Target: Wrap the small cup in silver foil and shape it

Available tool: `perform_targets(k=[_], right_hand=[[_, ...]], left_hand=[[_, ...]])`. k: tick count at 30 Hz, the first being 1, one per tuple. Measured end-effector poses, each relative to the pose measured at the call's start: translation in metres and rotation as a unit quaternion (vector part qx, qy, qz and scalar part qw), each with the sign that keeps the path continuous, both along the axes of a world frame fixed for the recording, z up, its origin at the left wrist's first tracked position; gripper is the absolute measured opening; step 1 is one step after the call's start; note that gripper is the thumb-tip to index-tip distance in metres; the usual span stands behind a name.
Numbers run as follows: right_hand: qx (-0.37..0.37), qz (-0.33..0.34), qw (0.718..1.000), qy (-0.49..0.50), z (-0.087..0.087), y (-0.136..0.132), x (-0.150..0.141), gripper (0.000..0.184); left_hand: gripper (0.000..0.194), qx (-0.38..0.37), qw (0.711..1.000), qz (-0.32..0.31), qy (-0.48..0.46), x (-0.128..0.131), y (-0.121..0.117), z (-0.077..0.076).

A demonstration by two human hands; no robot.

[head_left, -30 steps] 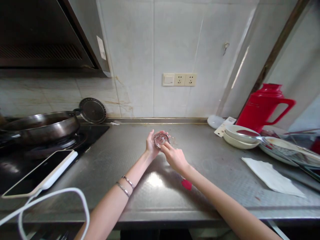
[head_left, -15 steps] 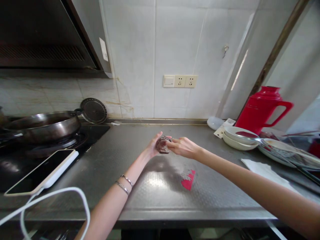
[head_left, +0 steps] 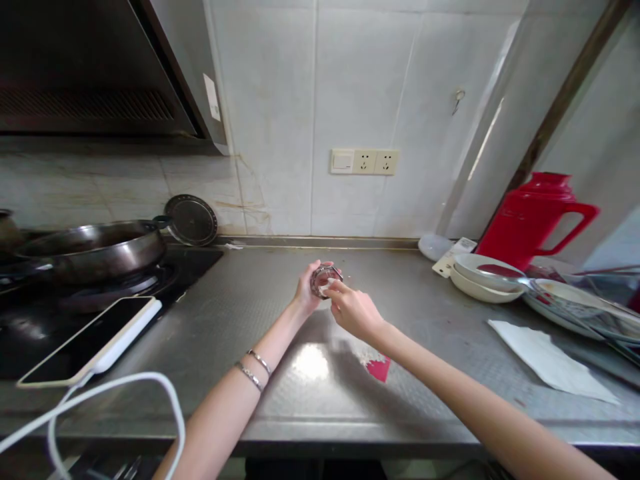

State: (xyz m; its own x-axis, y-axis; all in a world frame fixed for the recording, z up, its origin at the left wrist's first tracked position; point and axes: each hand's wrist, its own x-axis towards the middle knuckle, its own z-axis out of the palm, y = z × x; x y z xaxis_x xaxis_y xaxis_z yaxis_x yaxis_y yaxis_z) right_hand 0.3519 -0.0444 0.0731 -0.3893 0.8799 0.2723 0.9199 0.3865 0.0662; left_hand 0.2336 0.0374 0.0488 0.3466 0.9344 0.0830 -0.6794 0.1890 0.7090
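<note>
My left hand (head_left: 307, 288) is wrapped round a small faceted glass dish (head_left: 325, 272) and holds it tilted above the steel counter, its opening facing me. The fingers of my right hand (head_left: 356, 308) are closed together at the dish's mouth, with a small crumpled white scrap (head_left: 326, 287) at their tips. The scrap may be tissue; its exact kind is too small to tell. Below my right wrist, a torn red patch (head_left: 379, 369) with pale ragged edges lies on the counter, partly behind the forearm.
On the left are a pan (head_left: 95, 250) on the black stove, a round dark lid (head_left: 191, 220), and a phone (head_left: 87, 343) with a white cable. To the right stand a red thermos (head_left: 533, 217), stacked white bowls (head_left: 487, 285), and a folded white napkin (head_left: 553, 360).
My right hand has turned and lowered slightly at the dish, and the white scrap now shows at its fingertips. The dish has tilted and risen a little. The view has shifted slightly left.
</note>
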Motion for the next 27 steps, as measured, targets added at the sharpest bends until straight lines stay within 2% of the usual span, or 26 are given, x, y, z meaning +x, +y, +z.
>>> perform_targets(k=[3,5,9,14,17,21,27], right_hand=[[0.001,-0.006,0.998,0.067,-0.009,-0.001,-0.007,0.035],[0.002,0.011,0.997,0.071,-0.010,0.001,-0.003,0.037],[-0.002,0.084,0.996,-0.008,-0.001,0.007,0.020,0.044],[0.028,0.151,0.983,-0.105,0.017,0.017,0.045,0.030],[0.064,0.184,0.968,-0.161,0.020,0.019,0.049,0.023],[0.105,0.165,0.960,-0.202,0.013,0.016,0.045,0.022],[0.114,0.098,0.974,-0.171,0.002,0.005,0.034,0.025]], left_hand=[[0.032,-0.004,1.000,0.015,-0.002,0.002,0.000,-0.002],[0.032,-0.002,1.000,0.008,0.005,0.002,0.002,-0.003],[0.030,0.006,1.000,-0.012,0.028,0.001,0.008,-0.005],[0.029,-0.001,0.997,-0.023,0.075,0.001,0.008,-0.007],[0.028,-0.012,0.994,-0.023,0.108,0.002,0.004,-0.006],[0.024,-0.018,0.995,-0.018,0.101,0.004,-0.001,-0.004],[0.022,-0.017,0.996,0.011,0.091,0.008,-0.002,-0.006]])
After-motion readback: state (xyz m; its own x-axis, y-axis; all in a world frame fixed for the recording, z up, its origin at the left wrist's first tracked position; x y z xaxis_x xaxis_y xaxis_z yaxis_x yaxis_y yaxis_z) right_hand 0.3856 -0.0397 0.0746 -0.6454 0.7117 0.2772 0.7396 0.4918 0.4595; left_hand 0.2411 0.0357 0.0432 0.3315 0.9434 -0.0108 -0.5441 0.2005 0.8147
